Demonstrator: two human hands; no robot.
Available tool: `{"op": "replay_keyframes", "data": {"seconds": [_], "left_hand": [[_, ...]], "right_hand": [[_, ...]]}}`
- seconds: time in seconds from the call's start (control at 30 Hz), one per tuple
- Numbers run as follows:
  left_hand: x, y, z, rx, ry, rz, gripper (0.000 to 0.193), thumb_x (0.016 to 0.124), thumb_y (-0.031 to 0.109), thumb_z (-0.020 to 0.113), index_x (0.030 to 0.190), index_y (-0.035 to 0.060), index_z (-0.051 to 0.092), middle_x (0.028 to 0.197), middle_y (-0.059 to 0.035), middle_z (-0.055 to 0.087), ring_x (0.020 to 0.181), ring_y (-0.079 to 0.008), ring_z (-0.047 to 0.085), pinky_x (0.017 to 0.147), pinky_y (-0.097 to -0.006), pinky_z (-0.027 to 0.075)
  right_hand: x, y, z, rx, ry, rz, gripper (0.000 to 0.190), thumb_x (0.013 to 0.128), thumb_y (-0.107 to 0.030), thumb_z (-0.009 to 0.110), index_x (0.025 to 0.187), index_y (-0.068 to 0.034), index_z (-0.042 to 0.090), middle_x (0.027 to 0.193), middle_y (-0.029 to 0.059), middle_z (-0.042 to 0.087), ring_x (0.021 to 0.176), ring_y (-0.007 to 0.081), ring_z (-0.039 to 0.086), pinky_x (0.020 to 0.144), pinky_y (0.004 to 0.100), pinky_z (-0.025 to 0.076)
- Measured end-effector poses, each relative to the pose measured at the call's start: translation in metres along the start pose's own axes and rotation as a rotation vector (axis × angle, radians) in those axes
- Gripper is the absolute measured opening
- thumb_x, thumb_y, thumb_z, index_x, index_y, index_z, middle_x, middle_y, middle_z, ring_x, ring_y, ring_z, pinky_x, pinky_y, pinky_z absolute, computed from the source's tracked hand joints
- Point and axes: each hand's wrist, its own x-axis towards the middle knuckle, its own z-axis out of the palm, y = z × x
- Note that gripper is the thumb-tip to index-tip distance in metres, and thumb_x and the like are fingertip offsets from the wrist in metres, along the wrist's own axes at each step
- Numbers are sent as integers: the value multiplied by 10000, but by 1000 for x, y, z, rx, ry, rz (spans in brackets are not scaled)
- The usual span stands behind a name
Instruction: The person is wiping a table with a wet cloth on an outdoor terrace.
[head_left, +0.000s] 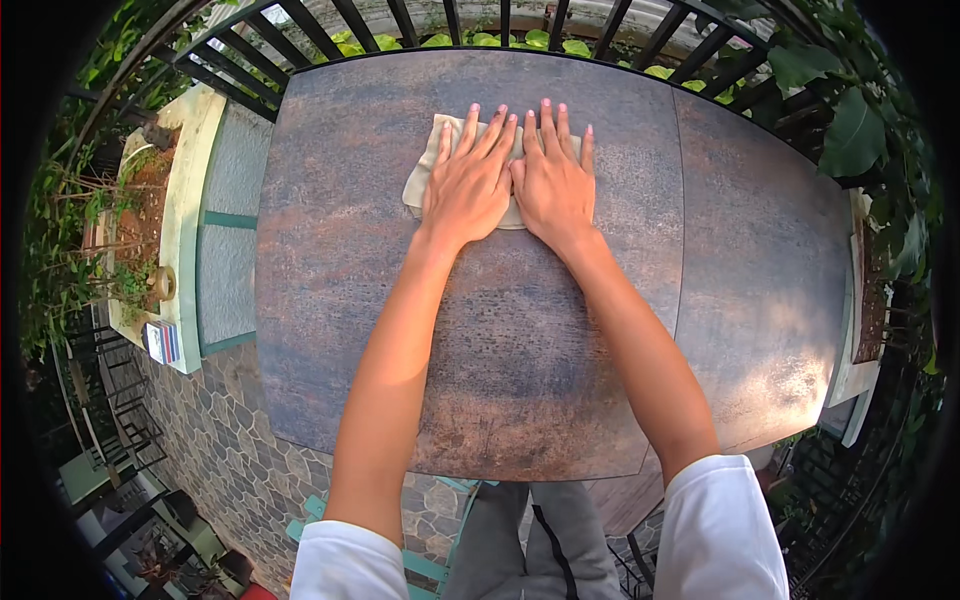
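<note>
A beige cloth (417, 187) lies flat on the mottled brown-grey tabletop (337, 285), toward its far edge. My left hand (469, 184) rests palm down on the cloth, fingers spread and pointing away from me. Beside it, my right hand (556, 184) also lies flat, over the cloth's right part. The thumbs meet or nearly meet between them. Neither hand's fingers curl around the cloth, and both palms cover much of it. Both arms reach forward across the table.
A dark slatted railing (450, 22) runs along the far edge. To the left stands a planter wall (184, 195) holding a small striped box (160, 342) and a round tan object (165, 283). A seam (681, 225) crosses the tabletop at right. Leaves (855, 135) overhang the right.
</note>
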Motion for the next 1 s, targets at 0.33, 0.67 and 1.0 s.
{"op": "replay_keyframes", "data": {"seconds": [0.33,0.67,1.0], "left_hand": [[116,-80,25,82,135,41,523,1021,294,399,1533,190,417,1601,-7,381,1510,-281,269,1245,-512,141],[129,-91,30,158,116,10,533,1034,318,369,1560,231,366,1622,20,340,1520,-266,246,1245,-521,135],[61,-34,24,204,26,-15,577,1061,336,319,1609,186,221,1672,-14,216,1540,-338,159,1217,-605,91]], "right_hand": [[135,13,31,1,72,41,604,1009,-393,411,1540,-107,397,1646,135,261,1544,331,156,1240,549,117],[157,17,25,143,56,1,584,982,-379,384,1454,-58,504,1582,205,366,1502,360,272,1227,540,156],[70,21,9,52,361,-112,513,1030,-341,382,1387,-17,557,1500,215,474,1440,373,377,1174,494,304]]}}
